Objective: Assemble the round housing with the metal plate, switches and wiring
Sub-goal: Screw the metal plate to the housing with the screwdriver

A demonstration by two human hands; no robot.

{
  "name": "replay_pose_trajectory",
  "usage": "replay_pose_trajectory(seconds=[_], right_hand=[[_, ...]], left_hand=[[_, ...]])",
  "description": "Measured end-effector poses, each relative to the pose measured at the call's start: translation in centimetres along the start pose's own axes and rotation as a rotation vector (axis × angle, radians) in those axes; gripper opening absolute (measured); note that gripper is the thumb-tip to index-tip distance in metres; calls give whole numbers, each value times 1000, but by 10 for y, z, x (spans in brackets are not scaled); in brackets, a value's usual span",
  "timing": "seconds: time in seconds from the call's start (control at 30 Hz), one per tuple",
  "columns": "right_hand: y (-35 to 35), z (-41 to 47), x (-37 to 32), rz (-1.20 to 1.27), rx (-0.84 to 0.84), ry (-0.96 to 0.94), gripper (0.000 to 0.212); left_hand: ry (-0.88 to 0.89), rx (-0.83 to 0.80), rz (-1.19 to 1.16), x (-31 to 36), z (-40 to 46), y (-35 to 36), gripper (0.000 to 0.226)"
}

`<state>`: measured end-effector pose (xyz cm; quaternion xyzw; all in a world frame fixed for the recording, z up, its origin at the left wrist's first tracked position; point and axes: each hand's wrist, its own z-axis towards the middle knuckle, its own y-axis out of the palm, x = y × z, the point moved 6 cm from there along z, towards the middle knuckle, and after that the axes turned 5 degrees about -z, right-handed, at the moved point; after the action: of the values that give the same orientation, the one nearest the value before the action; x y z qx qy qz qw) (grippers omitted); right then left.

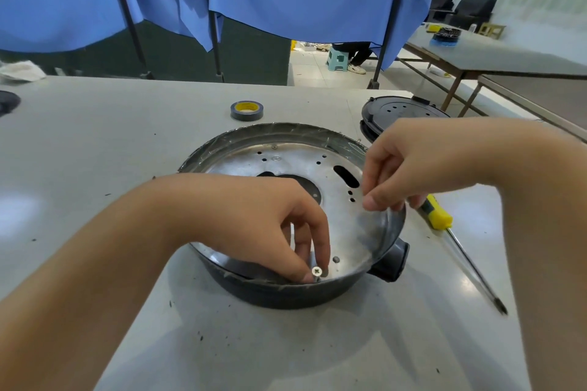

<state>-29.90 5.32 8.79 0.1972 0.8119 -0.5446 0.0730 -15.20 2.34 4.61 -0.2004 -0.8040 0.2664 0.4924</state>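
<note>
My left hand (279,225) reaches down into the round housing (295,292), fingers curled together, pinching a cross-head screw (317,271) between thumb and fingertips. The screw stands head-up at the near inner edge of the metal plate (333,200), just beside a small hole in that plate. My right hand (409,165) is over the right side of the housing, fingers bent and closed on the rim; thumb and forefinger meet at the plate's edge. Whether they hold anything small besides the rim, I cannot tell.

The housing is dark, round, with a stubby knob (392,260) on its near-right side. It sits at the middle of the tabletop (95,143), nearer the front edge than the far edge. The metal plate lies seated inside it, showing several holes and a large dark cutout.

A screwdriver (457,241) with a yellow handle lies on the tabletop just right of the housing, tip toward the front edge. A roll of tape (247,110) lies beyond the housing, toward the far edge. A black round lid (403,113) rests near the far right corner.
</note>
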Motion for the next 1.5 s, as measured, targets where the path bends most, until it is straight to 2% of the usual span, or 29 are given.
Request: replay_pose_trajectory(seconds=[0.17,0.4,0.57,0.73,1.0,1.3,1.5], right_hand=[[-16,7,37,13,115,163,15],[-25,17,78,35,219,265,14],[-11,30,93,1,190,335,29],[-4,34,89,-33,217,367,53],[1,29,94,-76,188,472,71],[7,41,105,-78,134,499,49],[-1,43,98,71,196,412,27]], left_hand=[[52,-2,-28,3,0,-1,11],[47,0,3,6,-1,0,8],[-1,42,27,5,-1,1,5],[-30,69,63,7,-3,1,0],[-68,107,86,7,-5,1,11],[-95,143,102,6,-4,-1,26],[-116,139,132,7,-4,0,33]])
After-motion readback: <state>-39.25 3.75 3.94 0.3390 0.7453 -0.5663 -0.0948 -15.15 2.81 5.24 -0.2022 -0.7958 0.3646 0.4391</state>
